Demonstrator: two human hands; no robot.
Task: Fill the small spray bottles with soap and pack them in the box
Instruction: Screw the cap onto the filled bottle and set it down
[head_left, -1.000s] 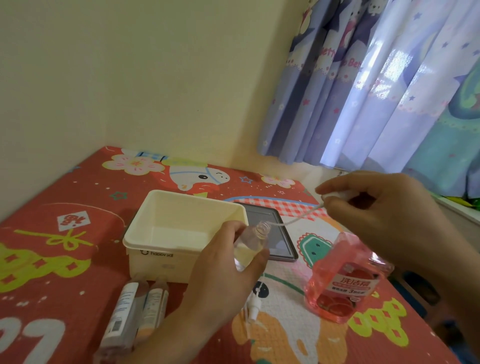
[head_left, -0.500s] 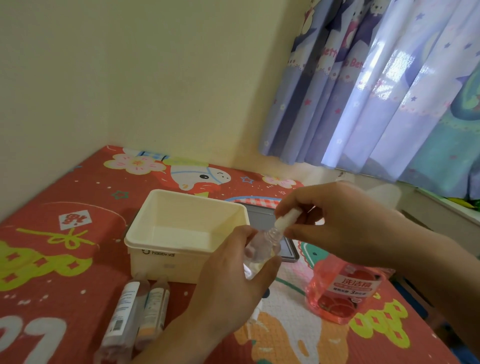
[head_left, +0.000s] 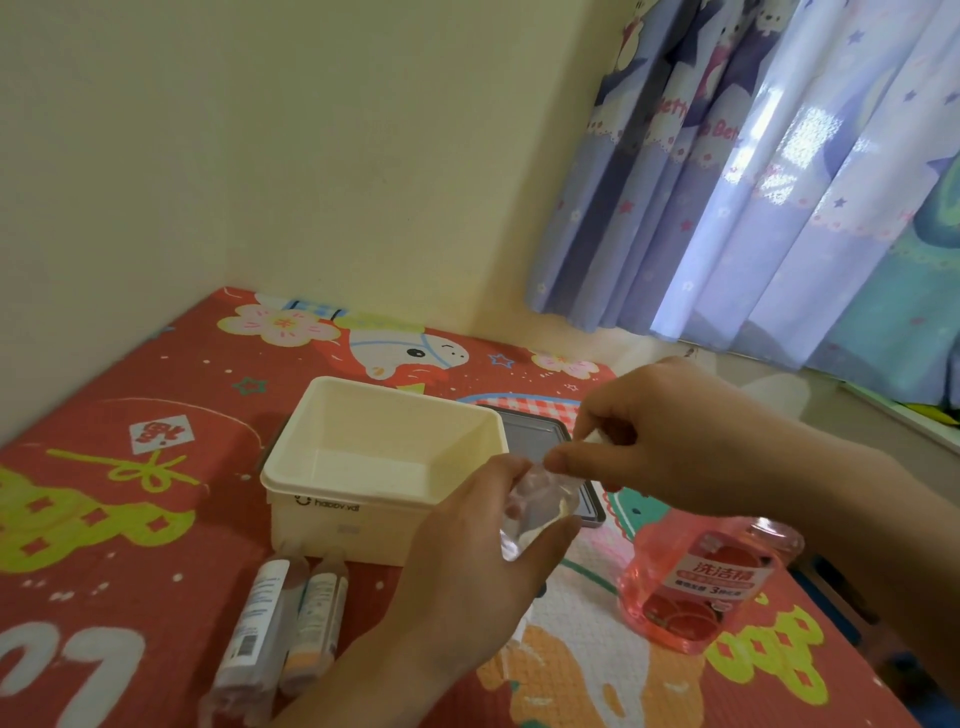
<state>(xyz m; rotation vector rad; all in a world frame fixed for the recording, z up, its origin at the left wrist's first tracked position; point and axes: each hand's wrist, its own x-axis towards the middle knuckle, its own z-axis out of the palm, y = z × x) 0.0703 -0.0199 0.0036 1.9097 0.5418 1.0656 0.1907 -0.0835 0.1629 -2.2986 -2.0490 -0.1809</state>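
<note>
Head view: I look down at a red mat with cartoon pictures (head_left: 156, 493), and both my hands are up in front of me.
Left hand: my left hand (head_left: 467, 561) is wrapped around a small clear plastic spray bottle (head_left: 535, 512). I hold it up off the mat so it does not tip while I work on its top.
Right hand: my right hand (head_left: 670, 441) pinches the white spray top (head_left: 592, 439) right at the neck of the bottle. I think I am putting the top on and turning it tight.
Inside the bottle: it looks clear. I cannot tell how full it is.
Box: the cream plastic box (head_left: 332, 499) sits open on the mat, just behind my left hand, so it is near for packing. I see no bottle in it.
Other bottles: two small bottles with white labels (head_left: 280, 623) lie side by side on the mat in front of the box, waiting.
Soap: the big pink soap bottle (head_left: 701, 587) stands on my right, near my hands, so it is easy to reach.
Next step: I think this bottle goes into the box once the top is tight.
</note>
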